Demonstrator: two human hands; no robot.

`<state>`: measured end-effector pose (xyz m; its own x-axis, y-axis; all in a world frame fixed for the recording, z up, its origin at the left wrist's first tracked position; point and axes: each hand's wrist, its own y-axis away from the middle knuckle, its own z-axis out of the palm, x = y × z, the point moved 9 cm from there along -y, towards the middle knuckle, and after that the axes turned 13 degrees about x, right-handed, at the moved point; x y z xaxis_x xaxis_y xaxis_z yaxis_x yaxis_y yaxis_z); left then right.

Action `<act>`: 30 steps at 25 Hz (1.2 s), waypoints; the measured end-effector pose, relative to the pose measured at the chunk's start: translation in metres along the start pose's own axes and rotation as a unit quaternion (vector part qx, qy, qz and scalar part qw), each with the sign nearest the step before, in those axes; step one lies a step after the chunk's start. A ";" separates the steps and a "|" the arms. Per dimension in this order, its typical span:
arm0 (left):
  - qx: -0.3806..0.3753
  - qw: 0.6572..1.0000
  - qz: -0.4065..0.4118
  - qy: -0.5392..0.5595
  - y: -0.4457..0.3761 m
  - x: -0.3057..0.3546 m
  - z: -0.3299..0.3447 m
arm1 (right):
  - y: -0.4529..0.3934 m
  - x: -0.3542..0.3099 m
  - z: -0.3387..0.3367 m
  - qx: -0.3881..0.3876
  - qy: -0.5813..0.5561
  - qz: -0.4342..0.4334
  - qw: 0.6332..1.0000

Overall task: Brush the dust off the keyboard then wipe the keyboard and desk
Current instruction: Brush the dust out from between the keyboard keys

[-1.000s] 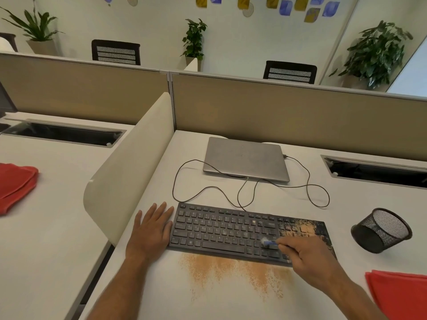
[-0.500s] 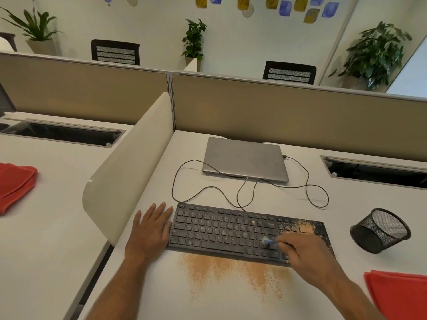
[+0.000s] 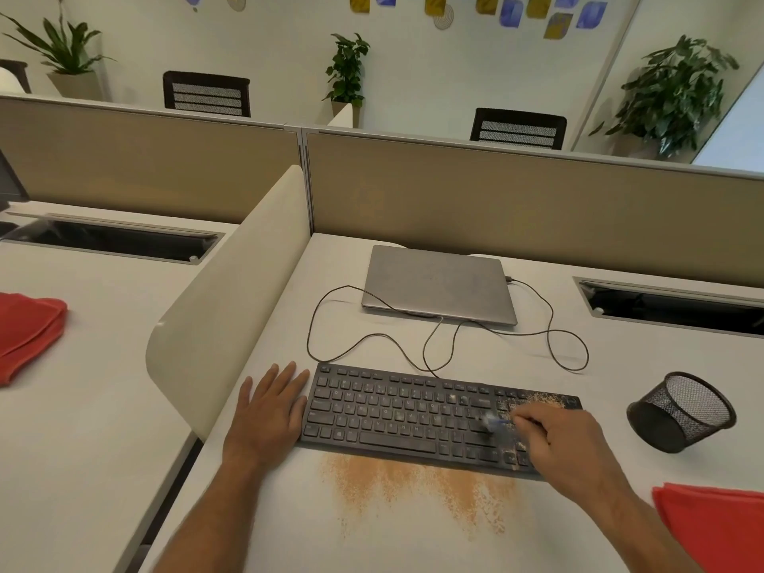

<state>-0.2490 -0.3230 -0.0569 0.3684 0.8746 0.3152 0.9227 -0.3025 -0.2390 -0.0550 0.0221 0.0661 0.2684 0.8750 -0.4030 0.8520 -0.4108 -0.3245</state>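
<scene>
On the counter [image 3: 405, 531], keyboard [image 3: 413, 415] sits front-centre; our left hand [image 3: 268, 411] lies flat, bracing its end. Right hand [image 3: 566, 444], its grip pinching the brush [image 3: 494, 423], has barely moved since a second ago. Numpad dust [image 3: 541, 401] remains; wiping comes later.

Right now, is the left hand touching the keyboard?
Touching. The head view shows the left hand flat on the desk, its fingers against the keyboard's left edge.
</scene>
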 end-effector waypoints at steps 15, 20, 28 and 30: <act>-0.010 1.000 0.002 -0.015 0.001 0.000 0.000 | -0.008 -0.008 0.022 -0.057 0.009 -0.035 0.998; -0.005 1.000 0.001 -0.010 0.000 0.000 0.001 | -0.003 0.010 0.012 -0.089 0.047 -0.011 0.995; 0.000 1.000 0.000 0.000 0.000 0.000 0.000 | -0.006 -0.009 0.020 -0.041 -0.003 -0.043 0.998; -0.003 1.000 0.000 -0.001 0.000 0.000 0.000 | -0.003 -0.009 0.026 -0.071 0.008 -0.045 0.996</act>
<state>-0.2486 -0.3227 -0.0571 0.3690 0.8754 0.3124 0.9230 -0.3056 -0.2340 -0.0715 0.0089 0.0487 0.1943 0.9108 -0.3642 0.9277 -0.2912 -0.2335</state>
